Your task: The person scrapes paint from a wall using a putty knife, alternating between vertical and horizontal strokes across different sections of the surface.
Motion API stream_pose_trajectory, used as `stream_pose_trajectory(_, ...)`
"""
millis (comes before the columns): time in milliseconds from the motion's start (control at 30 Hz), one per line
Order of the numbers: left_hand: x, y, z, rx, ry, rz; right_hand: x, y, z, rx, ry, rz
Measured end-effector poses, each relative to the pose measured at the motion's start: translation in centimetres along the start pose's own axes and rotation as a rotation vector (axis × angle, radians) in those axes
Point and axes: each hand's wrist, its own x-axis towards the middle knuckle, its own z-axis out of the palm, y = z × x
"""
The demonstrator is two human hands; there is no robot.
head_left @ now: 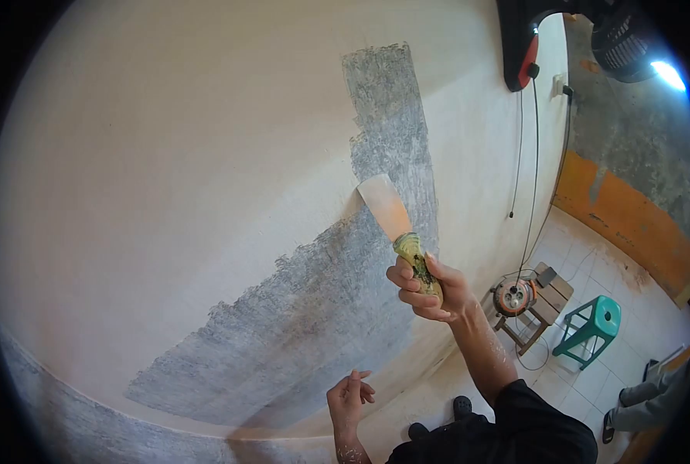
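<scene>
In my right hand (431, 288) is a putty knife (387, 207), gripped by its worn yellow-green handle. Its wide blade rests at the border between the pale wall coating (229, 170) and a scraped grey patch (337, 286). That patch runs up in a narrow strip and spreads wide toward the lower left. Low in front of the wall is my left hand (350, 398), its fingers loosely bent and apart, with nothing visible in them. Pale flecks dot both forearms.
A cable reel (512, 296) sits by a small wooden stool (552, 298), with a cord hanging above it. Beside them stands a green plastic stool (594, 329). Another person's legs (648, 402) show at the lower right. A bright lamp (668, 76) shines at the upper right.
</scene>
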Motion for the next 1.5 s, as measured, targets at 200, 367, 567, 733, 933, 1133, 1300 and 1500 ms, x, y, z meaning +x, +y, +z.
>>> stream_pose_trajectory(200, -0.2, 0.0, 0.5, -0.009, 0.077, -0.011, 1.2, 1.3, 1.5, 0.152, 0.128, 0.059)
stream_pose_trajectory(367, -0.1, 1.1, 1.3, -0.017, 0.179, 0.024, 3.5, -3.5, 7.2, -0.059, 0.262, 0.092)
stream_pose_trajectory(567, -0.2, 1.3, 1.9, -0.055, 0.247, 0.067, 1.7, -4.8, 7.9, -0.199, 0.393, 0.162)
stream_pose_trajectory(733, 0.1, 1.7, 2.1, -0.092, 0.292, 0.124, 1.9, -6.5, 9.5, -0.169, 0.391, 0.213)
stream_pose_trajectory(933, 0.9, 1.4, 2.5, -0.043, 0.263, 0.111, 2.4, -6.8, 9.6, -0.105, 0.291, 0.223)
stream_pose_trajectory(1133, 0.4, 2.9, 5.0, -0.053, 0.147, 0.085, 0.8, -4.2, 6.3, -0.209, 0.391, 0.205)
stream_pose_trajectory(1300, -1.2, 9.9, 9.1, 0.097, 0.067, 0.538, 1.4, -1.9, 4.7, -0.579, 0.388, 0.070)
stream_pose_trajectory(1500, 0.1, 19.0, 13.9, 0.440, 0.252, 0.802, 1.5, -4.1, 4.7, -0.616, 0.296, 0.346)
